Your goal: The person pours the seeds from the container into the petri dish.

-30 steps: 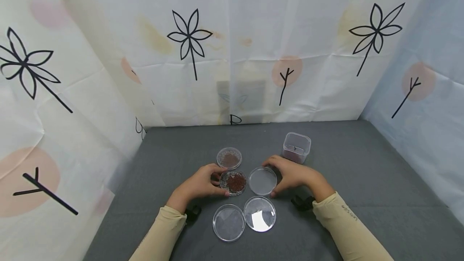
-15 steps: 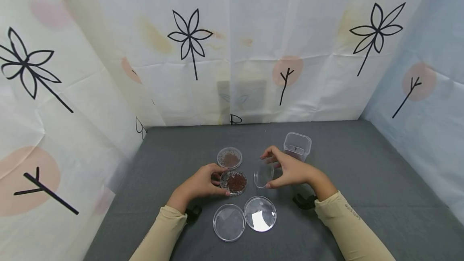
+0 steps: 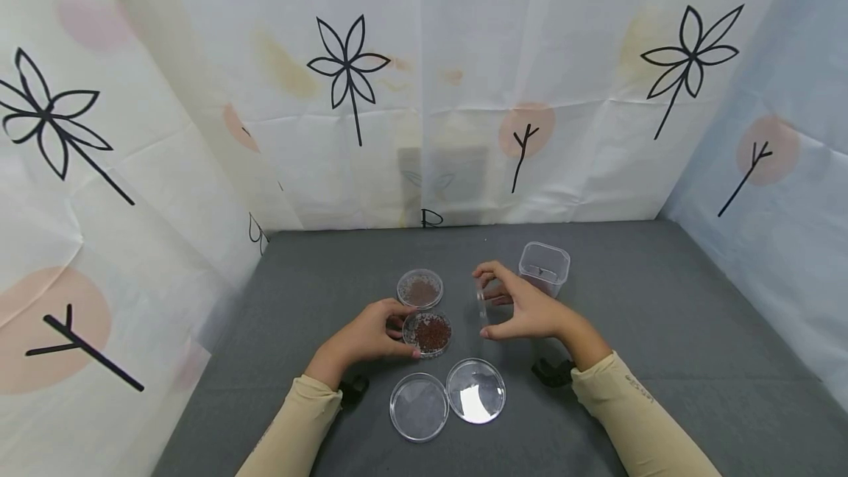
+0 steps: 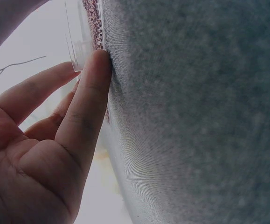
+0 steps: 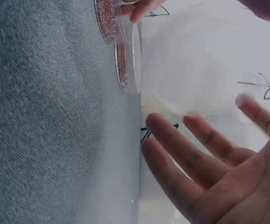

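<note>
My left hand is closed around the rim of the middle dish, thumb on the near side and fingers on the far side. That dish lies flat on the grey table, with red-brown grains spread inside. Just beyond it sits the far dish, also flat and holding duller brown grains.

My right hand pinches the clear dish between thumb and fingertips. The dish stands on edge, seen almost as a thin strip, to the right of the middle dish. The right wrist view shows it only faintly.

On the near side, two more clear ones lie flat side by side: the left lid and the right lid, which carries a bright glare. I cannot tell whether their rims touch.

The square tub stands far right, just behind my right hand. A white sheet with black flower drawings hangs beyond the table.
</note>
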{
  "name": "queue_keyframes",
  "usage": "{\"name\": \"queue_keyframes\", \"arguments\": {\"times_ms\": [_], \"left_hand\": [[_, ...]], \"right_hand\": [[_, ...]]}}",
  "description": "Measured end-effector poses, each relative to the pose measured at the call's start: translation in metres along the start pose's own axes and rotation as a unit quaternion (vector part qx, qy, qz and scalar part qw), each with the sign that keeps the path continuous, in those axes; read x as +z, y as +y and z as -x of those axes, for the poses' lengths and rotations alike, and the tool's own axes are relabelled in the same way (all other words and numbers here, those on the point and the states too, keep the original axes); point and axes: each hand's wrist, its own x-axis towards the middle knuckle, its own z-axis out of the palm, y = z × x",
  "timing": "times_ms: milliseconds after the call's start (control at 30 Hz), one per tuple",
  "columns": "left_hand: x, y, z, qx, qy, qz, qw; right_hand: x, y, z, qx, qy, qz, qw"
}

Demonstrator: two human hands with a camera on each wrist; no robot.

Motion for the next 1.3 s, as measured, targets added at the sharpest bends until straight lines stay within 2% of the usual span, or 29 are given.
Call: {"name": "queue_keyframes", "arguments": {"times_ms": [200,433,867,1300], "left_hand": [[0.0,0.0,0.0,0.001,0.002,-0.003,1.0],[0.001,0.0,0.001,-0.005,0.0,-0.003,1.0],[0.0,0.001,0.002,-0.006,0.001,-0.002,1.0],[-0.002,0.0,0.004,-0.001,0.0,-0.003,1.0]], "right_hand": [[0.006,0.0,-0.002,-0.022,0.005,0.026,0.9994],[0.013,0.0,-0.005,-0.021,-0.009,0.054,0.9983],[0.033,-0.001,-0.013,-0.06,-0.025,0.125,0.9901],[0.047,-0.007,-0.022,-0.049,-0.06,0.125,0.9892]]}}
